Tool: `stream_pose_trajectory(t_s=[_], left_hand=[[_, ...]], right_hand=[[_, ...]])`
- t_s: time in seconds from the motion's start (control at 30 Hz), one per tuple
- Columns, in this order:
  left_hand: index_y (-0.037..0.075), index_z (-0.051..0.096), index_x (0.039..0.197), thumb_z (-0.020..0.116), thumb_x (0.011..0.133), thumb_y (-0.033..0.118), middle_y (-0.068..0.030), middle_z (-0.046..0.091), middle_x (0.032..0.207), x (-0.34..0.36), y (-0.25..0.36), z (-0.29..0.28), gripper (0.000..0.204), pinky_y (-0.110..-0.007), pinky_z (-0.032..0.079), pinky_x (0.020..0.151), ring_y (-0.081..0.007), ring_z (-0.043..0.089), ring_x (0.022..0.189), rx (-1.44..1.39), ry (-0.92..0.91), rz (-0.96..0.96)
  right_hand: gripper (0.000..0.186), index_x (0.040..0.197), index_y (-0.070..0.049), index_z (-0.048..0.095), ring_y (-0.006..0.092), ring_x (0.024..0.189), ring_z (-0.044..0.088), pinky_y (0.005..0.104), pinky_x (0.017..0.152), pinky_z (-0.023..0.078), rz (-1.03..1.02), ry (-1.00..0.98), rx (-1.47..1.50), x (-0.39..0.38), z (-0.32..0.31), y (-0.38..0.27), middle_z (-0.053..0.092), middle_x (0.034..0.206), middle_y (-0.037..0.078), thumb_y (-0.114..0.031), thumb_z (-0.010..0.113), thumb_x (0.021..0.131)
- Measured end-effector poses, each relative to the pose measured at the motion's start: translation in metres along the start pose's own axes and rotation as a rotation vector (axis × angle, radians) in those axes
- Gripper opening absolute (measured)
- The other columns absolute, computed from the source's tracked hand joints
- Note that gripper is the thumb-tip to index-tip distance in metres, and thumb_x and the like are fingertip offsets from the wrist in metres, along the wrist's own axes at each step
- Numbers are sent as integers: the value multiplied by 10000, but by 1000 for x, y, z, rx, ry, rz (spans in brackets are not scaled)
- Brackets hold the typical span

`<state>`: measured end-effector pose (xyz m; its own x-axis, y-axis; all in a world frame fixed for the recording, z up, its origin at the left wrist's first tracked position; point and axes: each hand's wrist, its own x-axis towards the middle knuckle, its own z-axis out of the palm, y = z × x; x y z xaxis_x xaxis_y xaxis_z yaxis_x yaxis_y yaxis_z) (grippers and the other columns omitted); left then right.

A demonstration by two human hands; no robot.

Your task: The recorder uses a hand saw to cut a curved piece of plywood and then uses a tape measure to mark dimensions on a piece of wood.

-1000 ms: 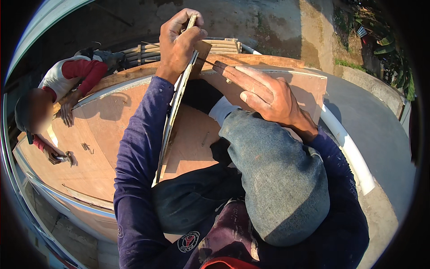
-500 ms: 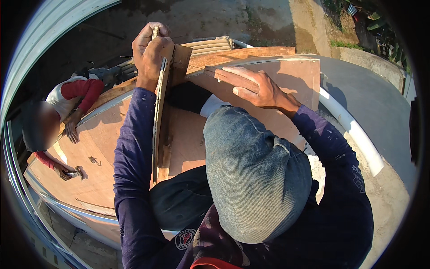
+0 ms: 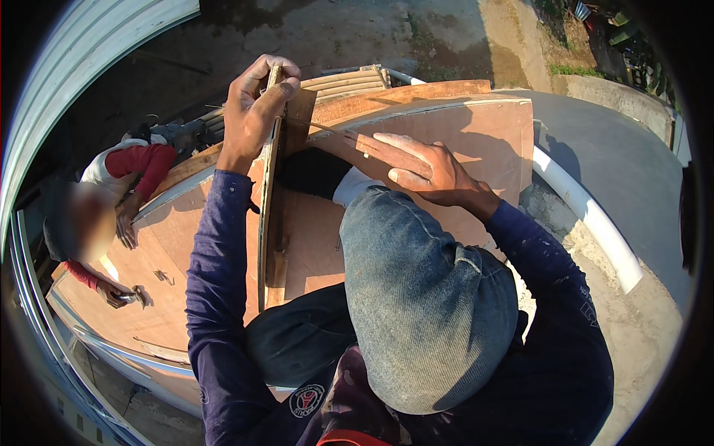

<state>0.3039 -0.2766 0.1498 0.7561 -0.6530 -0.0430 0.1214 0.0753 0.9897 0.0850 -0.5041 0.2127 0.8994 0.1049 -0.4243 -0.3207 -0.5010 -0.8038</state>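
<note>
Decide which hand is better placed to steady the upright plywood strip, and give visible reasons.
Probably the left hand: it already grips the top of the plywood strip. The right hand lies open, flat on the plywood sheet.

L hand (image 3: 256, 111), gripping the top of the thin plywood strip (image 3: 266, 223), has drifted left vs 1 s ago, and the strip now stands nearer upright, less slanted. R hand (image 3: 416, 169) slid left too, fingers (image 3: 372, 145) stretched flat over the plywood sheet (image 3: 476, 141). Co-worker (image 3: 111, 208) sits lower in view, bent closer over the sheet.
</note>
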Motion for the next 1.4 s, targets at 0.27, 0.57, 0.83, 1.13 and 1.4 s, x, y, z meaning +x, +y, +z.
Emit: stream_pose_trajectory(t_s=[0.27,0.57,0.83,1.13,1.4], left_hand=[[-35,571,1291,834,794,186,-184,678,1177,-54,54,20,604,-381,513,1034,-268,676,1121,796,137,-89],[-26,716,1124,692,876,26,-184,750,1058,-66,48,19,255,-344,560,925,-269,746,960,740,226,-97],[3,732,1121,691,877,43,-169,751,1016,-67,51,23,250,-346,578,855,-255,747,933,693,331,-197],[-24,731,1126,696,888,67,-159,766,1015,-65,37,20,257,-313,563,847,-211,740,940,739,375,-70],[-23,738,1092,699,878,86,-177,763,987,-62,43,25,243,-327,560,803,-241,753,892,745,357,-11]], right_hand=[[617,1440,-42,517,414,1197,632,470,1044,489,108,21,-20,-6,9,6,599,1391,228,-374,651,937],[596,1452,-90,514,316,1189,653,424,1002,497,-47,56,-77,-2,12,-1,620,1390,147,-360,659,941],[548,1408,-28,544,281,1120,700,334,878,592,-229,56,-163,25,15,-37,642,1356,161,-165,718,907],[453,1292,63,575,347,1095,704,382,942,571,-169,65,-100,52,8,-55,717,1187,208,-151,686,908],[425,1281,74,588,331,1137,690,378,972,553,-79,23,-92,52,-6,-77,709,1209,213,-132,663,917]])
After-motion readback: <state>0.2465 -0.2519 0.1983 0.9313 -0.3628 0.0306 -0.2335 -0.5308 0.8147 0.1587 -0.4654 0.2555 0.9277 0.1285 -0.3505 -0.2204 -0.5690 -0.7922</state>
